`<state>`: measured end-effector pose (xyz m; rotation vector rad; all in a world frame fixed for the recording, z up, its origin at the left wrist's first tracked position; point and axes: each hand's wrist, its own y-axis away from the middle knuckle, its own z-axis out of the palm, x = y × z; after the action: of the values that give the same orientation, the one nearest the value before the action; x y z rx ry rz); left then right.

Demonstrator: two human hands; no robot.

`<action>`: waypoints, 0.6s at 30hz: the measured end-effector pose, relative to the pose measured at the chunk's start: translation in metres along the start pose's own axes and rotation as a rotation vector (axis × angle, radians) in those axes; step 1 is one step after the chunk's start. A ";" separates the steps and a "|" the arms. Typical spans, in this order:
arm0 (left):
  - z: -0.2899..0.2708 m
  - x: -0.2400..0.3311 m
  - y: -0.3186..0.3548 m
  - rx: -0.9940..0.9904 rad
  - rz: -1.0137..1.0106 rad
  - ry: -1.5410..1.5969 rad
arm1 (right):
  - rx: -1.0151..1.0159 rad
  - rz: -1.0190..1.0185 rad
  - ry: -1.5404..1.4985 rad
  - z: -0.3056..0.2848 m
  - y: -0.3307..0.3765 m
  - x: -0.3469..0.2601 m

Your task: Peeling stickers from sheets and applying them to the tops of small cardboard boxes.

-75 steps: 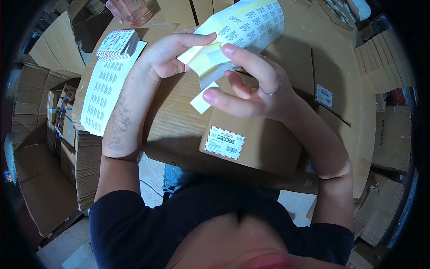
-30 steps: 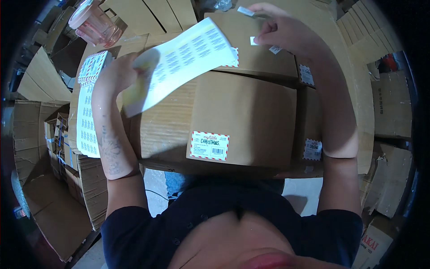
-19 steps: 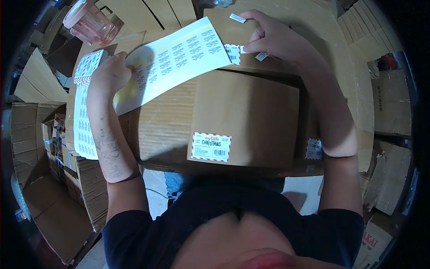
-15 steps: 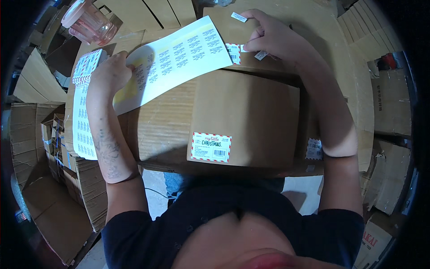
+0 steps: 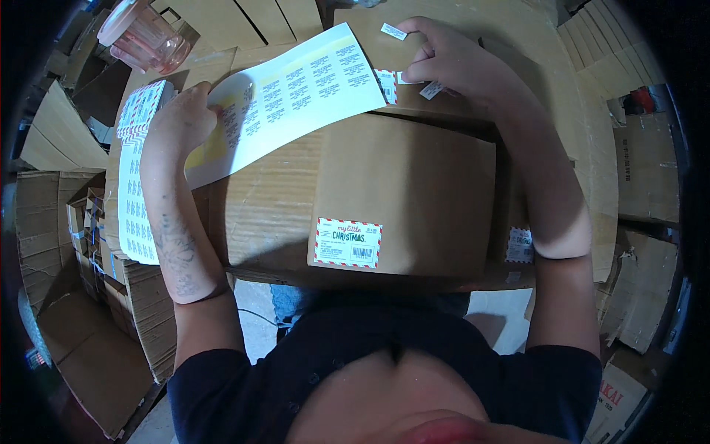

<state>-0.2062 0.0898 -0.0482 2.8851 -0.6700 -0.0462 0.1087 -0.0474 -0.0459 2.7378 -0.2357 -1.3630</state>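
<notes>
Left hand (image 5: 181, 122) fingers clamped on label sheet (image 5: 285, 92) over cardboard box (image 5: 403, 196); right hand (image 5: 455, 63) fingers pinch small label (image 5: 431, 90) beyond box's far edge.

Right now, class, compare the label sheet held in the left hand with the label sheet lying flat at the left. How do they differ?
The held sheet is lifted and curved above the cardboard box, gripped by the left hand; the flat sheet rests on stacked cardboard, untouched. The held sheet shows a yellowish bare patch near the hand; the flat sheet looks fully covered. Both are white sheets carrying rows of small printed labels.
</notes>
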 end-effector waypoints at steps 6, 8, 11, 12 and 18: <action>-0.001 -0.002 0.003 0.021 0.014 -0.003 | 0.015 -0.020 0.021 0.004 0.003 -0.006; 0.000 -0.001 0.001 0.006 0.019 -0.004 | 0.010 -0.030 0.062 0.004 0.000 -0.001; 0.002 -0.002 -0.001 0.005 0.020 0.001 | 0.017 -0.043 0.098 0.005 -0.002 0.003; 0.004 -0.003 -0.002 0.016 0.025 0.007 | 0.028 -0.043 0.092 0.006 -0.002 0.003; 0.002 -0.001 0.000 0.019 0.027 -0.014 | 0.031 -0.092 0.227 0.005 0.000 -0.003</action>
<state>-0.2076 0.0900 -0.0503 2.8956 -0.7161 -0.0564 0.1032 -0.0467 -0.0462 2.9303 -0.1187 -1.0617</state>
